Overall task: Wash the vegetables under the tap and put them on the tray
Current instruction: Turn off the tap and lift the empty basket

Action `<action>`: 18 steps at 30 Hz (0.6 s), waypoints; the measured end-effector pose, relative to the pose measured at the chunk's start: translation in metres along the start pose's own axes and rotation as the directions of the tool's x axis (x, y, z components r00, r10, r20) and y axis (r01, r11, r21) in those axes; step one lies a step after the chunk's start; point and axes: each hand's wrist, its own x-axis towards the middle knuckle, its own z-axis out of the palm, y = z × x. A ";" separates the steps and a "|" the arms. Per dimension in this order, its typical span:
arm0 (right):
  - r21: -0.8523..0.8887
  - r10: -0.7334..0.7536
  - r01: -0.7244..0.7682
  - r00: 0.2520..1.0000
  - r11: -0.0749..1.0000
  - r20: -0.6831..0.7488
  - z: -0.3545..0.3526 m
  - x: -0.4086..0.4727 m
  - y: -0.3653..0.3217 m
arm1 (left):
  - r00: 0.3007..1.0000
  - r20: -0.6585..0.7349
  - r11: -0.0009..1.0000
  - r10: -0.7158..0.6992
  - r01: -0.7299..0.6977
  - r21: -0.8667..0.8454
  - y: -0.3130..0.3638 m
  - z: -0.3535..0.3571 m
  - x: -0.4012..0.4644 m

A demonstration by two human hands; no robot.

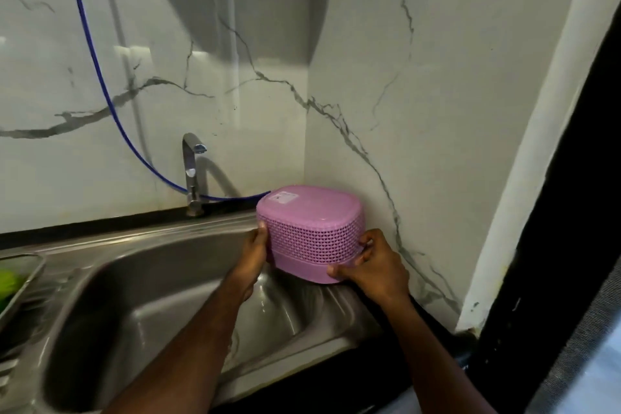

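Note:
A pink perforated basket [311,228] is upside down at the sink's back right corner, its base facing up. My left hand [255,259] grips its left side and my right hand [369,265] grips its lower right rim. The steel tap [191,175] stands behind the sink with no water running. At the far left edge a steel tray [23,282] holds something green, a vegetable [8,281], only partly in view.
The steel sink [141,306] fills the lower left. A blue hose [100,84] hangs down the marble wall and runs behind the tap to the basket. The marble side wall [420,111] stands close on the right, beside a dark frame [554,212].

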 end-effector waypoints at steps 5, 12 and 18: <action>0.079 0.029 -0.027 0.999 0.997 -0.024 -0.007 -0.004 -0.001 | 1.000 0.022 1.000 -0.013 0.013 -0.015 0.003 0.014 0.011; -0.139 -0.200 0.172 0.954 0.975 -0.222 -0.020 0.021 -0.024 | 0.947 -0.307 0.979 0.091 -0.030 0.200 -0.003 0.006 0.042; -0.249 -0.284 0.242 0.947 0.938 -0.151 -0.016 0.042 -0.046 | 0.995 -0.086 0.991 -0.046 0.056 0.123 0.009 0.005 0.039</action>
